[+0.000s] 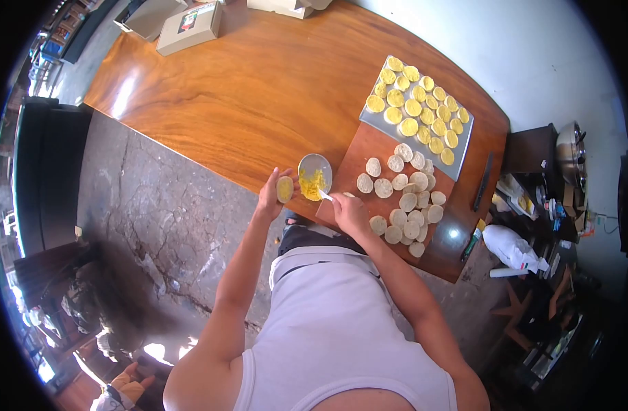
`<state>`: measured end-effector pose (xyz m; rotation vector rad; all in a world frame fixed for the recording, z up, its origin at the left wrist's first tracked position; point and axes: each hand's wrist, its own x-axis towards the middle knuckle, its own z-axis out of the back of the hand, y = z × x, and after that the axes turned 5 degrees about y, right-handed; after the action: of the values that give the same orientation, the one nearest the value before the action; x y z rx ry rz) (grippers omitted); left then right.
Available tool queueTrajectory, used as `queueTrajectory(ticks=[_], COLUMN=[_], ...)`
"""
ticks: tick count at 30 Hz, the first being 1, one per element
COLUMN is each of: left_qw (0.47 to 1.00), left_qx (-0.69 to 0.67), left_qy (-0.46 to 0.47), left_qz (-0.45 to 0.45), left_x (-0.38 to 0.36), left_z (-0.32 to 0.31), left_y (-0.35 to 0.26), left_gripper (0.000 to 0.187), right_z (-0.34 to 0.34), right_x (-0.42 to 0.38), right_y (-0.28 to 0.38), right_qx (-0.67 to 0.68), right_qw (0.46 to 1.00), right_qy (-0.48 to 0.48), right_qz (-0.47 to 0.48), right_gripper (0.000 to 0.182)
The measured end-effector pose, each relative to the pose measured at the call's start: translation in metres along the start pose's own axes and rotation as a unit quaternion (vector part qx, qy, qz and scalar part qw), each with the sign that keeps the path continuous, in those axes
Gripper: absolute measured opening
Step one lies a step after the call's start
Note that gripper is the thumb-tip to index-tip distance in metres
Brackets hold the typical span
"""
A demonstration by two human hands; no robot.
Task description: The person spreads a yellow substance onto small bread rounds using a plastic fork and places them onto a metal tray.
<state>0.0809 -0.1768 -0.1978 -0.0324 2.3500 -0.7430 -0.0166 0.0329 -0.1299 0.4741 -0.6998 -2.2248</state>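
Observation:
My left hand [268,195] holds a round bread slice [284,190] with a thin yellow coating on its face, over the table's front edge. Just right of it stands a pale bowl [307,163] with yellow spread [312,185] inside. My right hand [350,214] is closed round a small white utensil [325,195] whose tip reaches the spread; its exact kind is hidden. Plain bread slices [383,188] lie scattered and overlapping on a reddish-brown board [358,154] to the right. Behind them, a metal tray [377,122] carries rows of slices topped with yellow spread.
A long dark knife [484,181] lies near the right side of the wooden table [259,89]. A green-handled tool [472,241] rests at the right front corner. A cardboard box [189,29] sits at the far left. Part of another person [125,390] shows at lower left.

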Motion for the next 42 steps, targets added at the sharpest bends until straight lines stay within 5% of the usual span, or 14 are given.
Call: queueTrajectory(ticks=[6,9,11,26,30,33,38,42], left_qw=[1.0,1.0,0.999,0.99,0.99,0.991,0.987,0.96], left_qx=[0.01,-0.01,-0.039,-0.092,-0.09,-0.09,-0.148,-0.279], left_qy=[0.012,0.003,-0.012,-0.096,-0.1,-0.094,-0.054,0.011], left_qz=[0.002,-0.013,-0.026,-0.037,-0.033,-0.024,-0.024,-0.024], left_x=[0.003,0.0,-0.006,-0.056,-0.055,-0.053,-0.049,-0.064], left_z=[0.006,0.018,0.024,0.057,0.061,0.05,0.037,-0.024], left_y=[-0.009,-0.016,-0.021,-0.002,0.009,0.011,0.009,-0.013], left_gripper=[0.061,0.06,0.059,0.058,0.058,0.056,0.055,0.052], right_z=[-0.012,-0.017,-0.009,-0.019,-0.018,0.008,0.051,0.075], right_x=[0.017,0.032,0.043,0.079,0.063,0.041,0.013,-0.005], right_y=[-0.008,-0.027,-0.032,-0.007,-0.019,-0.024,-0.057,-0.034], right_qx=[0.099,0.26,0.515,0.544,0.537,0.477,0.647,0.678], right_qw=[0.995,0.962,0.797,0.716,0.706,0.748,0.666,0.671], right_qy=[-0.008,0.013,0.151,0.183,0.207,0.221,0.202,0.173], right_qz=[-0.006,-0.084,-0.276,-0.398,-0.411,-0.405,-0.312,-0.243], right_gripper=[0.016,0.016,0.018,0.015,0.014,0.013,0.014,0.016])
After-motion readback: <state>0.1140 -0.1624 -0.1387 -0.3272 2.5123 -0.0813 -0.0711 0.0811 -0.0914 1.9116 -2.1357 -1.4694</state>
